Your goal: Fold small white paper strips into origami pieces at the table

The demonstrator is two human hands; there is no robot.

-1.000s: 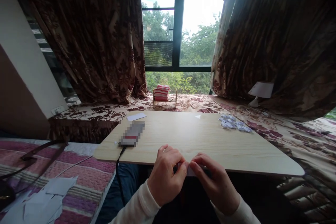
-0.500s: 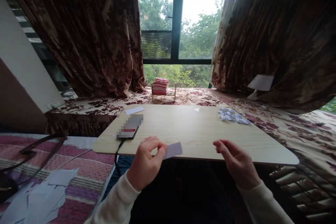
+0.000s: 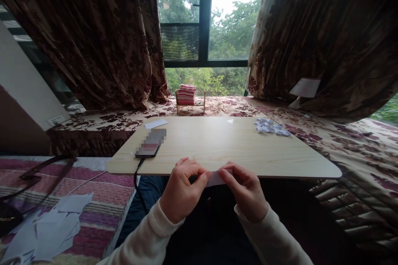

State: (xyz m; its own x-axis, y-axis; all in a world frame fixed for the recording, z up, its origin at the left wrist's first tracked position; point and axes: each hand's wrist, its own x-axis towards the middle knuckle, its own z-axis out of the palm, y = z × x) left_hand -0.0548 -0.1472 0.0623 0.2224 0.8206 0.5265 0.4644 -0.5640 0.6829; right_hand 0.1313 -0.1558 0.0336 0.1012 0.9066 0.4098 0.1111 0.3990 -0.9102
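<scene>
At the near edge of the bench (image 3: 236, 149), a small piece of paper (image 3: 215, 179) is held up between two hands. The left hand (image 3: 185, 189) pinches one end and the right hand (image 3: 245, 187) pinches the other, so each grip is closed on the paper. It looks thin, so a hard tug from both sides could rip it, and loose fingers could let it drop down below the bench. A black cord (image 3: 136, 179) hangs near the left sleeve (image 3: 160, 224); an arm that catches it could drag the flat gadget (image 3: 151, 144) off. The pile of paper bits (image 3: 271, 127) lies near the far right side, so a bump or puff of air could spill some. No words or brand names can be read; the gadget's face is blurred out.
</scene>
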